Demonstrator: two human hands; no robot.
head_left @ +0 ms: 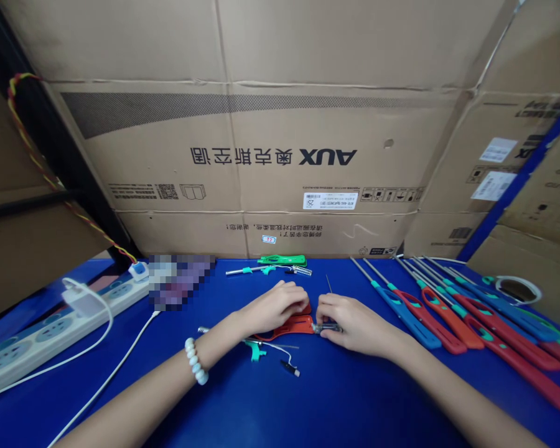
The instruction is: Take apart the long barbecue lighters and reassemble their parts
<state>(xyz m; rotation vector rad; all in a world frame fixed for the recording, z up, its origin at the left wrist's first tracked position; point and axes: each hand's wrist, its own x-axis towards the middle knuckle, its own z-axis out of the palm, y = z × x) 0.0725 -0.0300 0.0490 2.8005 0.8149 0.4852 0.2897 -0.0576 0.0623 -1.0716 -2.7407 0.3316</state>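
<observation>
My left hand (280, 308), with a pale bead bracelet on its wrist, is closed over an orange plastic lighter shell (298, 325) at the middle of the blue table. Just right of the shell, my right hand (343, 323) pinches a small clear and dark part (327, 328) between thumb and fingers. A thin metal rod (328, 284) sticks up behind the right hand. Below the left hand lie a teal trigger piece (256, 351) and a black part with a white wire (290, 368). The left fingertips are partly hidden.
Several assembled long lighters (443, 320) lie at the right. At the back are a green shell (282, 260) and a metal tube with teal parts (247, 270). A power strip (65, 326) with cables lies left. Cardboard (261, 124) walls off the back.
</observation>
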